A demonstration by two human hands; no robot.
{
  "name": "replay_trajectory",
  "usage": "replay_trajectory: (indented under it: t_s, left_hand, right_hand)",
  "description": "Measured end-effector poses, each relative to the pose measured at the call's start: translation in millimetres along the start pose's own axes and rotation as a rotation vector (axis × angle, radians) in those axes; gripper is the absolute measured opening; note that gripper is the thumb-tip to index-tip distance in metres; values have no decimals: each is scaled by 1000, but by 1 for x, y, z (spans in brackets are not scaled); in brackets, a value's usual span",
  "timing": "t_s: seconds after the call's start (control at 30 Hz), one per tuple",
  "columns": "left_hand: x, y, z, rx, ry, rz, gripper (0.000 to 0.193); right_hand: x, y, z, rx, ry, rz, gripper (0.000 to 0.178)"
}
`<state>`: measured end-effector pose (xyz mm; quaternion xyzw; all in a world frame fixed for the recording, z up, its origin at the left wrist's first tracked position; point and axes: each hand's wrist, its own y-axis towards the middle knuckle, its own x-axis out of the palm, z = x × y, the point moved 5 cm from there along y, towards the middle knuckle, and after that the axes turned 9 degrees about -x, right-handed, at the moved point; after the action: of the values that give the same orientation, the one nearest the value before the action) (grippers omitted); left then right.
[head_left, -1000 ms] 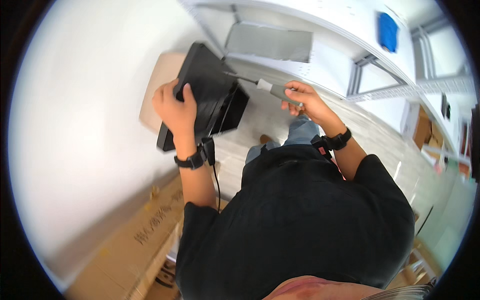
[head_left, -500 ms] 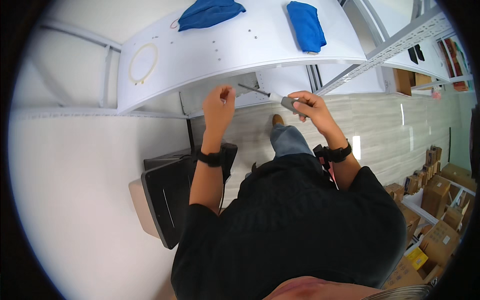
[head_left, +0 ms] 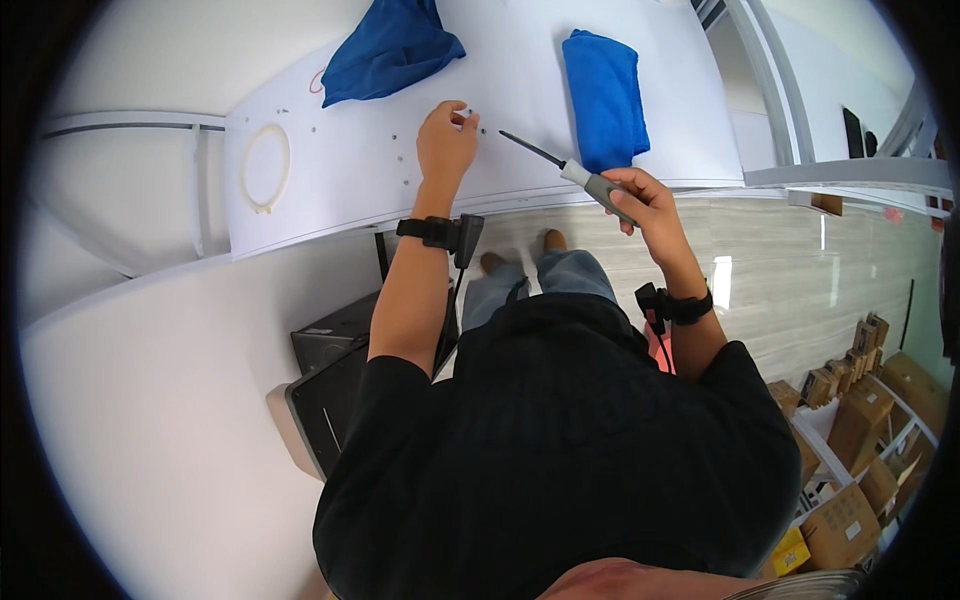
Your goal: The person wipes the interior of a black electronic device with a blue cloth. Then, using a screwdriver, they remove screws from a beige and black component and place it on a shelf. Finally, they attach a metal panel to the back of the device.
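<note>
My right hand (head_left: 643,196) is wrapped round the grey and white handle of a screwdriver (head_left: 590,182). Its dark shaft points up and left over the white tabletop (head_left: 520,60). Over the same top, my left hand (head_left: 447,148) is bent forward, thumb and forefinger curved with a small gap between them. Right by those fingertips lie a small dark metal piece (head_left: 484,130) and another one, too small to name exactly. Several similar pieces are scattered left of this hand. A folded blue cloth (head_left: 607,100) lies beyond the screwdriver, and a crumpled blue cloth (head_left: 392,55) beyond my left hand.
A pale embroidery-style hoop (head_left: 265,168) lies at the tabletop's left end. Grey metal framing (head_left: 850,175) stands at the right. Below the table's left side is a black case-like object (head_left: 325,420). Cardboard boxes (head_left: 860,425) are stacked at the lower right.
My left hand has moved forward from the table's front edge to above the top, beside the small metal pieces. The screwdriver in my right hand now reaches over the tabletop.
</note>
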<state>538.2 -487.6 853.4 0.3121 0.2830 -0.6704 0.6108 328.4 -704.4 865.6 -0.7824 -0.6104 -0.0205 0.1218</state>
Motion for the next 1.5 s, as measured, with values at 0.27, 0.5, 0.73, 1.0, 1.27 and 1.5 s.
replay_trajectory:
  t_s: [0.27, 0.5, 0.73, 1.0, 1.27, 1.5]
  left_hand:
    - [12, 9, -1, -36, 70, -15, 15]
    - [-13, 2, -7, -243, -380, -134, 15]
    - [-77, -45, -30, -476, -1236, -299, 18]
    - [-114, -108, -88, -619, -1467, -86, 17]
    - [-149, -172, -146, -574, -1482, 119, 17]
    - [-178, -225, -190, -569, -1429, 214, 16]
  right_hand:
    - [-1, 7, 7, 14, 34, -8, 22]
    - [17, 22, -8, -23, 63, -78, 21]
    - [63, 39, -14, -52, 112, -262, 22]
    - [121, 43, 1, 116, 51, -510, 26]
    - [185, 24, 20, 196, 23, -686, 29]
    - [235, -10, 30, 247, -61, -791, 24]
